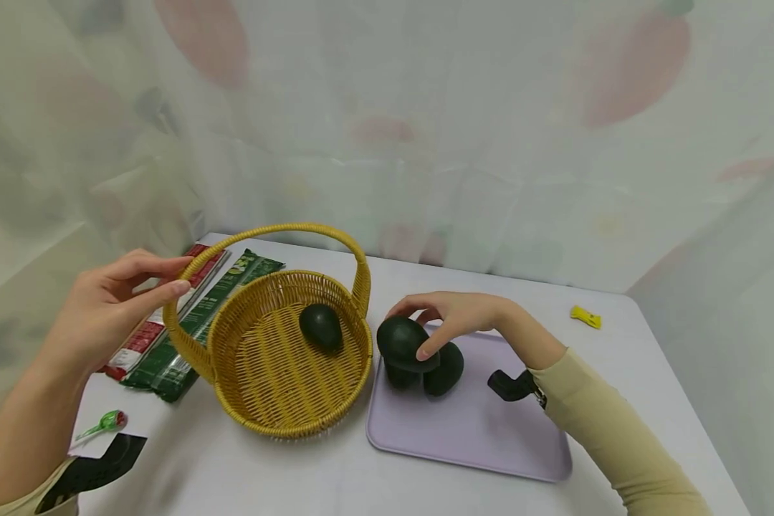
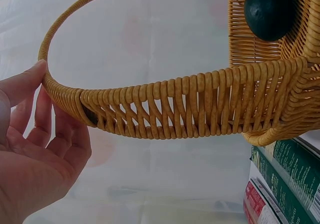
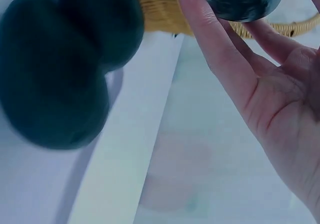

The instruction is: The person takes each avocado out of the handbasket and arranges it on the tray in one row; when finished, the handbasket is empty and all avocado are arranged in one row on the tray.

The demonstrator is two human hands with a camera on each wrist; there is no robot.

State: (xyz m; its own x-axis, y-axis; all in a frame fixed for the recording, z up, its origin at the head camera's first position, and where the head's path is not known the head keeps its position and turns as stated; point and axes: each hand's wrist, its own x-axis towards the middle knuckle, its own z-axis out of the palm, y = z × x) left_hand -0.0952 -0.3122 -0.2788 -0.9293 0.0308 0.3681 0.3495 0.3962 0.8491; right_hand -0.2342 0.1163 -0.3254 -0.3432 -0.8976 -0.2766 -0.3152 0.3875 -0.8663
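A yellow wicker basket [image 1: 264, 383] stands on the table, and one dark green avocado [image 1: 321, 327] lies inside it. My left hand [image 1: 112, 308] pinches the left side of its arched handle [image 2: 150, 108] between thumb and fingers. To the right of the basket, my right hand [image 1: 461, 314] grips another avocado [image 1: 401, 340] from above, thumb on its near side. Two more avocados [image 1: 448, 369] lie below on the lilac tray [image 1: 477, 437], one of them partly hidden by the held avocado. In the right wrist view this pair [image 3: 50, 78] sits side by side, beside the hand.
Behind and left of the basket lie a green packet [image 1: 168, 373] and a red and white packet [image 1: 138, 344]. A green-wrapped lollipop [image 1: 111, 421] is at the near left. At the far right lies a small yellow wrapped sweet [image 1: 585, 317]. A patterned curtain [image 1: 490, 165] hangs behind the table.
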